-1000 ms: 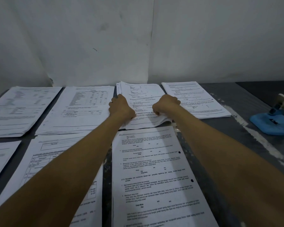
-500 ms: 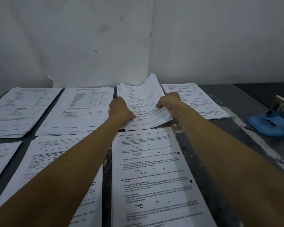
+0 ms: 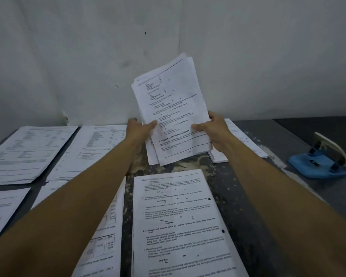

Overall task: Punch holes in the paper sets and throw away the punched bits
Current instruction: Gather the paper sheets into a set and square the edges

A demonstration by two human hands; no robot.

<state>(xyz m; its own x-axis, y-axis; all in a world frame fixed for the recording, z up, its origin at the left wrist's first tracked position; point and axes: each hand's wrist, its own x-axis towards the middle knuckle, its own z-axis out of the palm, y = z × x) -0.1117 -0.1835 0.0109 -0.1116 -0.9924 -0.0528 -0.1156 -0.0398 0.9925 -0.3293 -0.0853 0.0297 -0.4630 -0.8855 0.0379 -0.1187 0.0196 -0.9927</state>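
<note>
A set of printed paper sheets (image 3: 171, 108) stands nearly upright above the far middle of the table, its top leaning toward the wall. My left hand (image 3: 140, 129) grips its lower left edge and my right hand (image 3: 212, 130) grips its lower right edge. A blue hole punch (image 3: 320, 162) with a white lever sits on the table at the right, apart from both hands. Directly below the lifted set lies another paper set (image 3: 182, 220) with two punched holes along its right edge.
Several more paper sets lie flat on the dark table (image 3: 248, 196): two at the far left (image 3: 28, 150), one behind my right hand (image 3: 242, 140), others at the near left (image 3: 4, 208). A white wall (image 3: 88, 56) closes the back.
Both hands have lifted the middle far paper set off the table and tilted it upright. One second ago it lay flat under my hands.
</note>
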